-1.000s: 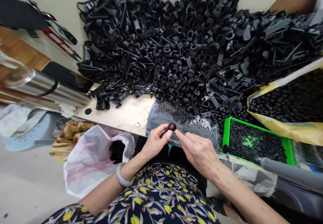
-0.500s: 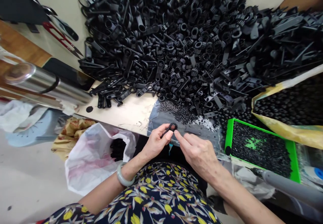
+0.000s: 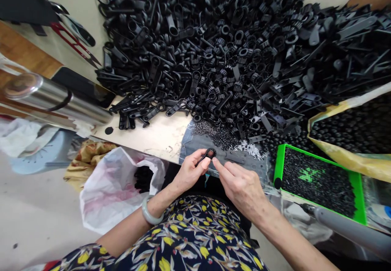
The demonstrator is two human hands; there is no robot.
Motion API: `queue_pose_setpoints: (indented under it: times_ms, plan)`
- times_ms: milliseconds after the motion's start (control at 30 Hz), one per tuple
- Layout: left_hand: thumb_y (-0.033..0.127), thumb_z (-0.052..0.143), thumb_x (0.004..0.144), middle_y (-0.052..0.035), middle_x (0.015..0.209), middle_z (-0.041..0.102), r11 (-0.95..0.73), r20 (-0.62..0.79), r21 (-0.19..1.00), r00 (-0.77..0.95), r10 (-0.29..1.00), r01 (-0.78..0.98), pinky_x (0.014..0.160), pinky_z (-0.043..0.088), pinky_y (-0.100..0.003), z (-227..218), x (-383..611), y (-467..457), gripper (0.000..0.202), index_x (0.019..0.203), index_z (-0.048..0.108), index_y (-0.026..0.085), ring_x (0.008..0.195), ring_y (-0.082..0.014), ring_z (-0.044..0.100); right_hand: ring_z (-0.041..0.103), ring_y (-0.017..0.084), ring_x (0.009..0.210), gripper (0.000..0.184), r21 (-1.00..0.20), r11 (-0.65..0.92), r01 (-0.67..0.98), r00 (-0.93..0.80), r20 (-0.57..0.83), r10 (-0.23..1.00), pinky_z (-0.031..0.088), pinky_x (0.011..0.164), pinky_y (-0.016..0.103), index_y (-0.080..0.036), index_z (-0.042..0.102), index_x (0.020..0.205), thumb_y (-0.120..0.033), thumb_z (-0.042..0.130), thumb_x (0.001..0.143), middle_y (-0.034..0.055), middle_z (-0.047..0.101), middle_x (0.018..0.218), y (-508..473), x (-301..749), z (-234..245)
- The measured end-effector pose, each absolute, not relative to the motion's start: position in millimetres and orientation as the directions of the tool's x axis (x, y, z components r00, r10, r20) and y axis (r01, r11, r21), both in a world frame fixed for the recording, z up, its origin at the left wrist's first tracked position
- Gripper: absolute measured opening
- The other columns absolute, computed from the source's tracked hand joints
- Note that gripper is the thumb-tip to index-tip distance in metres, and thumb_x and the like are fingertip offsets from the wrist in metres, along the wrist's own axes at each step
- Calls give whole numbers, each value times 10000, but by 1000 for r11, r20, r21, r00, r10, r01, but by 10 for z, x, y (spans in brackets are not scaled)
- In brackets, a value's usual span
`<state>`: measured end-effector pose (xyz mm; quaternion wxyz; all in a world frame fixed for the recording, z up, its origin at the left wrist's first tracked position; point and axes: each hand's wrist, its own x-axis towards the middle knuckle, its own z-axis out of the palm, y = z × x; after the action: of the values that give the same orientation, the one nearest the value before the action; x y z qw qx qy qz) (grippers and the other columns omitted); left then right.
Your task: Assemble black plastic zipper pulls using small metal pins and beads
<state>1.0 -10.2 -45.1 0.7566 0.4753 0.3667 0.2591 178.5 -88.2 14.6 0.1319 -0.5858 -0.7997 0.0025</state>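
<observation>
Head view: left hand (image 3: 189, 173) pinches a light, stiff black plastic zipper pull (image 3: 205, 156) by its narrow tab; right hand (image 3: 241, 189) stays open just beside it.

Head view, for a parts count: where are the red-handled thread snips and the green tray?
Red-handled thread snips (image 3: 69, 39): head view, on the red handle.
Green tray (image 3: 317, 158): head view, on its top rim.

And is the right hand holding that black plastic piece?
No, the left hand pinches the black zipper pull, the right hand just beside it.
</observation>
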Motion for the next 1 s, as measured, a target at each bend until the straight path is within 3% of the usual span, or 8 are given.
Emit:
queue_pose_setpoints:
  times_ms: [667,1000]
  plan:
    - [544,597,1001,67,663,412,308,-286,950,560,777,58,520,288,-197,-475,22,-99,435,1165,609,141,570,-83,343,610,137,645,335,-127,333,934,-299,229,926,471,583,294,-45,673,1275,-34,468,1010,23,664,766,-838,1765,44]
    - [428,592,985,14,777,559,201,-266,962,478,837,184,570,362,-205,-417,108,-81,279,1055,640,162,637,-108,442,627,146,668,344,-104,316,943,-301,138,944,446,594,282,-65,642,1312,-46,514,993,27,679,776,-792,1785,-105]
